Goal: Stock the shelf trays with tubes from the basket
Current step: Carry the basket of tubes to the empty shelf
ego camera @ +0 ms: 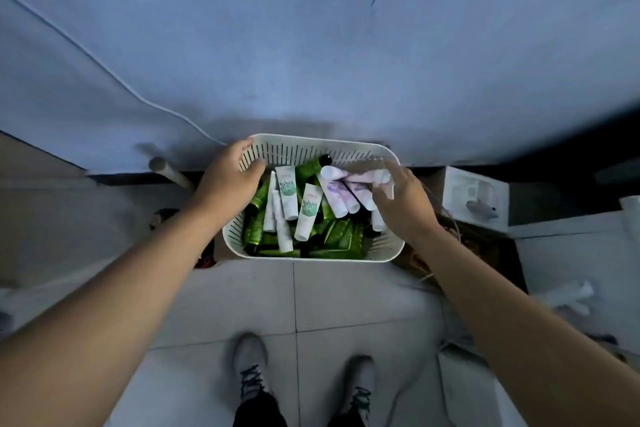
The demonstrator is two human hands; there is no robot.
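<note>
Basket (384, 251): sitting on the floor just ahead of the feet, holding green tubes (341, 239), white tubes (288, 196) and purple-printed tubes (337, 196)
Left hand (228, 177): gripping the basket's far-left rim, thumb hooking inside, steadying it
Right hand (403, 206): reaching over the right side, fingers curling round the purple-printed tubes
Axis: those tubes are lying slanted, pointing from the fingers toward the basket's middle
Nearer hand: the right is lying directly on them
Shelf trays: not showing in view
</note>
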